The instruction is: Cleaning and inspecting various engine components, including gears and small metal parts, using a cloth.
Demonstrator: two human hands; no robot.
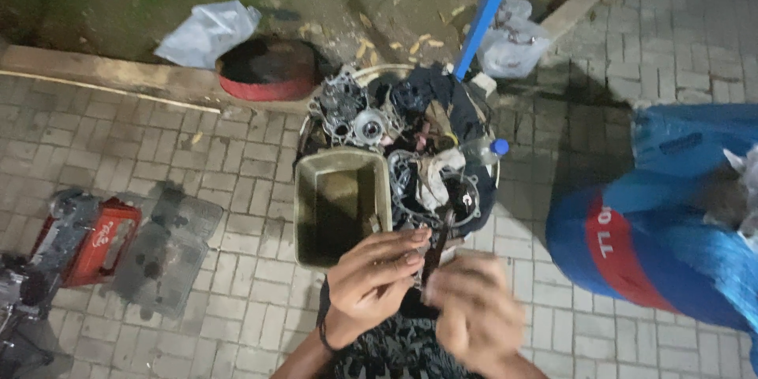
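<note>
Paving bricks (237,150) underlie a parts-filled basin (474,110).

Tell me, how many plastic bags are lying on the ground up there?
2. A crumpled plastic bag lies at upper left behind the red-rimmed pan; another bag sits right of the blue pole. More may be hidden.

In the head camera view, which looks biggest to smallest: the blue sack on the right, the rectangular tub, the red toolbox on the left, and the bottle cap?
1. Blue sack, though it is partly cut off by the frame edge.
2. Rectangular tub.
3. Red toolbox; looks close to the tub, so this order is unsure.
4. Blue bottle cap, clearly smallest.
</note>
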